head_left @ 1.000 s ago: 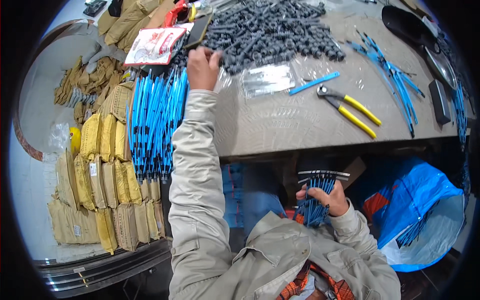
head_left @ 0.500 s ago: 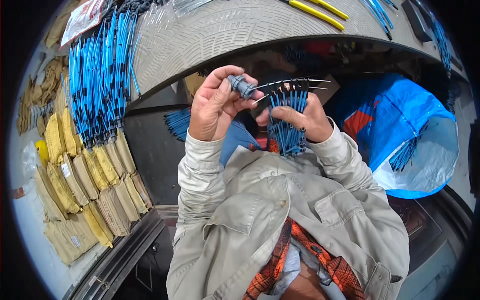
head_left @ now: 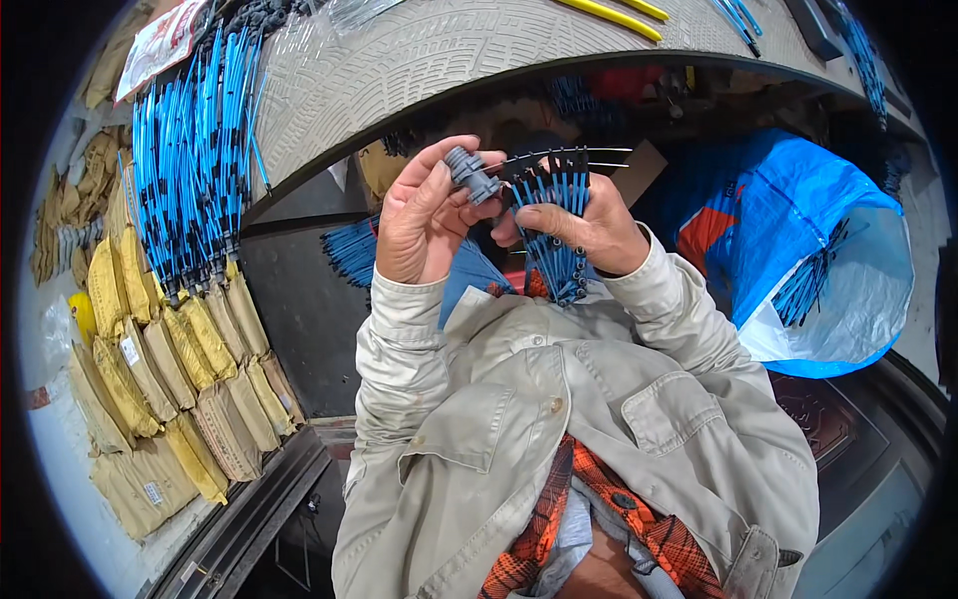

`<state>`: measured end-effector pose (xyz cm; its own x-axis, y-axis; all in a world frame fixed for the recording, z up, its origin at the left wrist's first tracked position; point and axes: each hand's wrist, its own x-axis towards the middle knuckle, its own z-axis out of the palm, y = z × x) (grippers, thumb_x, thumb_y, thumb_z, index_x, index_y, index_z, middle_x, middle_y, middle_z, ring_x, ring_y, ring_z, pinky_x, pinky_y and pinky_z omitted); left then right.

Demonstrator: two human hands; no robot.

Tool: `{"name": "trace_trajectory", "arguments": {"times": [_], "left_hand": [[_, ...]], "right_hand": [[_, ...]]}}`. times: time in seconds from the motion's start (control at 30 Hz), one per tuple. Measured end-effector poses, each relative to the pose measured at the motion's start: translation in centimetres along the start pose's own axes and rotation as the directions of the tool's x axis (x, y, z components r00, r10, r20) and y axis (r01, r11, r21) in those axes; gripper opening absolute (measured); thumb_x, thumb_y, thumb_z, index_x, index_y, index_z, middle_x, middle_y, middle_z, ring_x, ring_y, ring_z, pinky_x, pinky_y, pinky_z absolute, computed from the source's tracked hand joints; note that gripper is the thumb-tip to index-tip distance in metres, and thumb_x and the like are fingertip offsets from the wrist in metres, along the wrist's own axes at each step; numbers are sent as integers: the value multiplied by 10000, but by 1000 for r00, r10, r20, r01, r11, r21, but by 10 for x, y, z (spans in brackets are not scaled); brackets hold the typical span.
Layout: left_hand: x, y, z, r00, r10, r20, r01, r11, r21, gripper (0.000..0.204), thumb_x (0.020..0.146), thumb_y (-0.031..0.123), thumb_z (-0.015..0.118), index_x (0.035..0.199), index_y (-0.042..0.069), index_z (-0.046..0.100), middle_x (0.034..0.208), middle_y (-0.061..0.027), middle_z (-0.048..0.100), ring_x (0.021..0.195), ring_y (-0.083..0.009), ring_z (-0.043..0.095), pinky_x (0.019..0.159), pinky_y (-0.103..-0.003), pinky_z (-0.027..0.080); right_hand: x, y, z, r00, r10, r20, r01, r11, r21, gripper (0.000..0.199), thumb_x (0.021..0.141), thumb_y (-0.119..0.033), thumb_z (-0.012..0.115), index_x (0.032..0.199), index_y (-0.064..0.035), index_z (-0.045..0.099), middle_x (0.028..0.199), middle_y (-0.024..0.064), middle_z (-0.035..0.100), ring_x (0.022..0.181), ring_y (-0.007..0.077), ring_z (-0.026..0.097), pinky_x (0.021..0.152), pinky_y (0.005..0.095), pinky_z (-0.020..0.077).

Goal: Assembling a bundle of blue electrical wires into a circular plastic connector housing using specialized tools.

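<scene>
My left hand pinches a grey threaded plastic fitting between thumb and fingers, in front of my chest. Thin silvery rods stretch from beside the fitting across to the right. My right hand is closed around a fanned bundle of thin blue tubes with black ends, its thumb lying across them. The tops of the tubes come close to the fitting. Whether the rods run into the fitting or just behind it, I cannot tell.
Above my hands curves the edge of a table with a patterned grey cover, bearing yellow-handled pliers and a large pile of blue tubes. Wrapped packages stand at left. A blue bag holding more tubes is at right.
The grey fitting has tilted, its threaded end now pointing more up and left. My right hand and the tube bundle have shifted slightly left, nearer to the fitting.
</scene>
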<state>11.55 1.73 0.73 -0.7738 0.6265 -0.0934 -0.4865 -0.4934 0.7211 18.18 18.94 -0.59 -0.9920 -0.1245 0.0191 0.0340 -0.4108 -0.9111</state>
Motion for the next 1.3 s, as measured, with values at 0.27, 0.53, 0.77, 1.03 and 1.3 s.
{"name": "trace_trajectory", "arguments": {"times": [0.27, 0.53, 0.77, 1.03, 1.3], "left_hand": [[1, 2, 5, 999, 35, -32, -37, 998, -45, 383, 888, 152, 527, 1203, -54, 451, 1062, -187, 575, 817, -191, 625, 747, -240, 521], [2, -1, -8, 997, 61, -49, -64, 996, -61, 415, 874, 172, 555, 1207, -53, 449, 1073, -199, 574, 858, -199, 625, 788, -250, 518], [3, 2, -4, 999, -15, -32, 14, 999, -52, 430, 869, 190, 566, 1211, -43, 450, 1035, -167, 577, 871, -205, 624, 775, -245, 524], [6, -10, -10, 993, 113, -31, -115, 991, -65, 413, 887, 199, 537, 1215, -36, 449, 1073, -201, 575, 846, -187, 631, 731, -222, 534], [3, -3, -1, 994, 21, -105, -24, 999, -35, 386, 896, 180, 522, 1212, -31, 456, 1033, -195, 598, 796, -166, 633, 707, -213, 536]], "right_hand": [[2, 0, 3, 999, 36, -2, -36, 999, -18, 162, 823, -121, 631, 904, 7, 572, 752, 89, 656, 642, 137, 607, 609, 218, 474], [3, 2, 1, 999, -23, 34, 28, 992, -125, 174, 816, -131, 643, 898, 2, 565, 749, 90, 658, 633, 138, 609, 595, 212, 474], [3, 4, 3, 1000, 11, -6, -11, 999, -39, 192, 814, -133, 645, 918, 3, 559, 754, 91, 661, 637, 139, 618, 598, 208, 478], [2, 3, 1, 1000, -8, 16, 9, 998, -66, 209, 809, -124, 649, 943, 7, 558, 763, 94, 663, 643, 135, 621, 598, 207, 478], [2, 2, 3, 1000, -22, -5, 22, 997, -75, 205, 806, -115, 649, 944, 6, 557, 752, 86, 661, 645, 133, 621, 598, 206, 477]]}}
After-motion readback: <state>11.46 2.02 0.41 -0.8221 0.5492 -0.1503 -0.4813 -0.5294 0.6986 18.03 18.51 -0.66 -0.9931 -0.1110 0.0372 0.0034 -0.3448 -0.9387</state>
